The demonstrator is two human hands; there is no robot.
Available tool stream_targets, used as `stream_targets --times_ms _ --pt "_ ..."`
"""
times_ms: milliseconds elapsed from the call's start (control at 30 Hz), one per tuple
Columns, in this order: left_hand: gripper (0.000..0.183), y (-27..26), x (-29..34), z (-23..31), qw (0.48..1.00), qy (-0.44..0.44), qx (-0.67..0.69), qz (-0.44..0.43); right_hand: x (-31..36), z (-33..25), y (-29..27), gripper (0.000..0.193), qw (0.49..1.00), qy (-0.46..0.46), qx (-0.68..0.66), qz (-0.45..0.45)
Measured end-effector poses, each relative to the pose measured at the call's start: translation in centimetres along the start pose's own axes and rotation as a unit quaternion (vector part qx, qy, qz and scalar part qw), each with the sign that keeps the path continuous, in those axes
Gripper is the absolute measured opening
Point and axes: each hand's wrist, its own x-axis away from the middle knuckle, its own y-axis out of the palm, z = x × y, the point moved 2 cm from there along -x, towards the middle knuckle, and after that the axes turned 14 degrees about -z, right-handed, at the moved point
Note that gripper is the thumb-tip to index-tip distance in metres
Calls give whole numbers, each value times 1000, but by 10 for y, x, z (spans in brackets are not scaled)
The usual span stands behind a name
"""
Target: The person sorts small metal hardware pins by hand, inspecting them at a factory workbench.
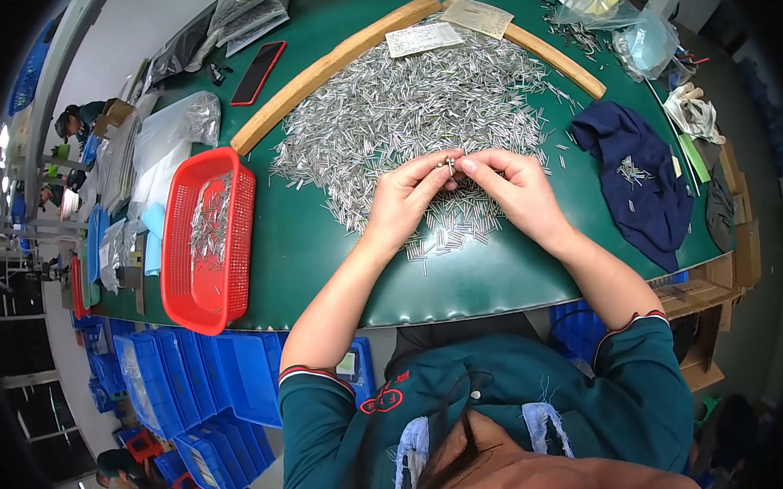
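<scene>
A wide heap of small silvery metal pins (411, 102) spreads over the green tabletop (296, 276). Above its near part, my left hand (407, 195) and my right hand (520, 193) meet fingertip to fingertip. Both are closed in a pinch on a few small metal pins (450, 165) held between them. How many each hand grips is too small to make out. Loose pins lie on the table just below my hands. At the left stands a red plastic basket (172, 282) with more pins inside.
Two wooden strips (329, 66) (559, 63) border the heap's far side, with paper slips (423, 39) on it. A red-edged phone (258, 73) lies far left. Dark blue cloth (642, 200) with some pins is at right. Plastic bags (647, 45) sit far right; blue bins (248, 376) stand below.
</scene>
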Motion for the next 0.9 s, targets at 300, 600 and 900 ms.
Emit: stream_targets --times_ms 300,600,900 --pt "25 6 3 1 999 33 -13 40 2 8 -3 18 999 53 -4 4" --pt "26 4 4 2 985 46 -157 47 -1 11 -4 17 999 38 -10 1" --pt "28 6 3 4 998 6 61 12 -1 4 -1 15 999 -12 -44 -20"
